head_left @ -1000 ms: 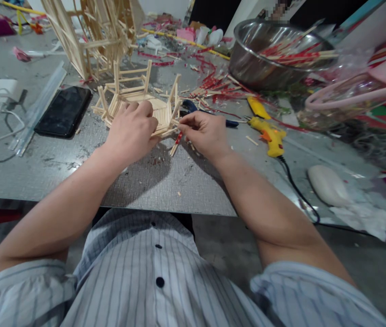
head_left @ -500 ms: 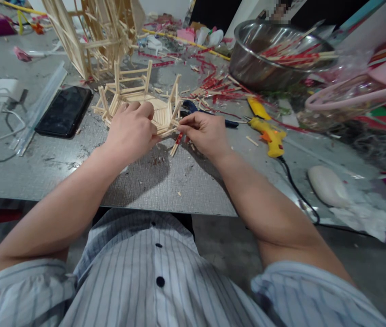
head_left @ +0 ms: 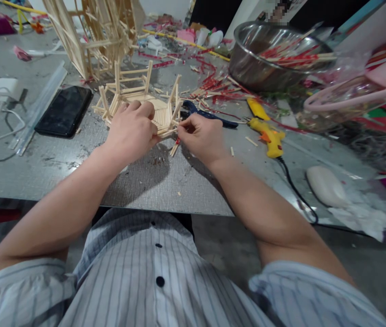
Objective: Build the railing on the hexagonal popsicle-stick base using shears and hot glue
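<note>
A small frame built of pale wooden sticks point(head_left: 134, 93) lies on the grey table point(head_left: 77, 159). My left hand point(head_left: 132, 131) rests on its near side with the fingers curled around its edge. My right hand point(head_left: 202, 137) is pinched at the frame's right corner, fingertips touching the stick ends. A loose stick with a red end point(head_left: 175, 147) lies just under that hand.
A black phone point(head_left: 64, 111) lies left of the frame, a taller stick structure point(head_left: 90, 36) behind it. A yellow glue gun point(head_left: 270, 136) with black cord and blue-handled pliers point(head_left: 209, 116) lie to the right. A steel bowl point(head_left: 267, 50) of sticks stands at the back.
My right hand has shifted slightly left and closer to the frame's corner. My left hand has stayed on the frame.
</note>
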Motion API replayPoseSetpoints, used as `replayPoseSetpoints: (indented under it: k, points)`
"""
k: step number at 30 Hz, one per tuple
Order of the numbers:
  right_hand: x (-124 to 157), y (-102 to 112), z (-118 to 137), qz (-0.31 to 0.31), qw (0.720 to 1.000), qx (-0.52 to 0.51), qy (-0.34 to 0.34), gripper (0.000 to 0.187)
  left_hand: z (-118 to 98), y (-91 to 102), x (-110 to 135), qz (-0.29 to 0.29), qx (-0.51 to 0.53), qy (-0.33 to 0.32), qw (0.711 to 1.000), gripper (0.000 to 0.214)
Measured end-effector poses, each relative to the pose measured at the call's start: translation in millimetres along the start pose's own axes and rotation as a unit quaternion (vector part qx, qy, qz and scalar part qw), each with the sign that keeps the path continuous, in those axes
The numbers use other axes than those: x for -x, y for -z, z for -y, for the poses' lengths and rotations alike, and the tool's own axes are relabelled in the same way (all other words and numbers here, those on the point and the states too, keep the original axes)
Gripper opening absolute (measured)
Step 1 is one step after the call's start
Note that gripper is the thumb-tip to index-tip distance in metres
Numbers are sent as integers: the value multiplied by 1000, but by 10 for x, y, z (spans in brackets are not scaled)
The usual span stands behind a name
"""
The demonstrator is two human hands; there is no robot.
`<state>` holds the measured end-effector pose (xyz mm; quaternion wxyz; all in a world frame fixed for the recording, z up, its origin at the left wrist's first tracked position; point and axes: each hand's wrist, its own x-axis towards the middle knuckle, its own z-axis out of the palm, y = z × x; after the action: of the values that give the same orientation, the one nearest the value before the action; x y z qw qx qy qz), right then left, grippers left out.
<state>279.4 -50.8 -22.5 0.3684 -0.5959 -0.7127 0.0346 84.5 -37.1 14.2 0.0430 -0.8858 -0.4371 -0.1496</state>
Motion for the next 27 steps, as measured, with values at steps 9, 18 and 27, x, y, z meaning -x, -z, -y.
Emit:
replayPoseSetpoints:
  k: [9, 18, 27]
  points:
    - [-34, -29, -22, -8, 992, -112, -50, 12, 4, 18, 13, 3, 51, -1, 999, 35]
    - [-148, 80, -123, 115, 942, -262, -174, 10, -25, 61, 20, 16, 47, 11, 999, 36]
    - [-132, 28, -170, 119, 939, -272, -175, 17, -50, 103, 25, 18, 40, 14, 999, 27]
